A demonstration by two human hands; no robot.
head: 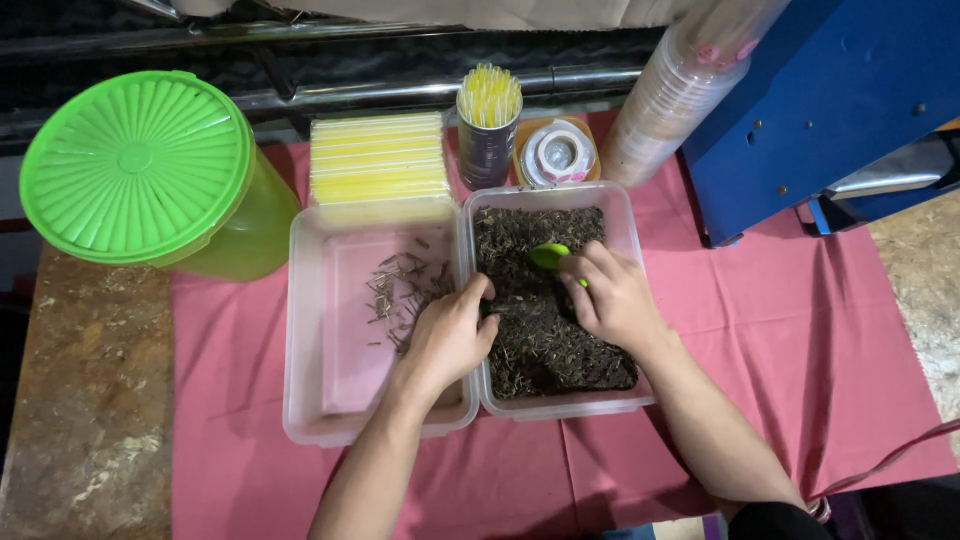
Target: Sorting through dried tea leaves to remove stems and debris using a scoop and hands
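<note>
Your right hand rests inside the clear rectangular plastic tub on the right, which is nearly full of dark loose dried leaves; its grip is closed narrow around a small bright green plastic scoop, whose bowl pokes out past your fingers toward the far side of the tub. Your left hand reaches across the shared wall of the two tubs, fingers curled and pinched narrow at the edge of the dark leaves; whether it actually holds any leaves you cannot tell. Just beside it, the clear rectangular plastic tub on the left holds only a thin scatter of pale dried stalks near its right wall, with the rest of its bottom bare. Both tubs sit touching each other on the pink cloth that covers the mottled brown stone desk. Behind the left tub lies a flat clear pack of yellow straws, and next to it stands a dark cup of upright yellow straws. A big translucent green round container with a ribbed green lid stands at far left. A sleeve of stacked clear cups leans by a blue metal machine at far right.
</note>
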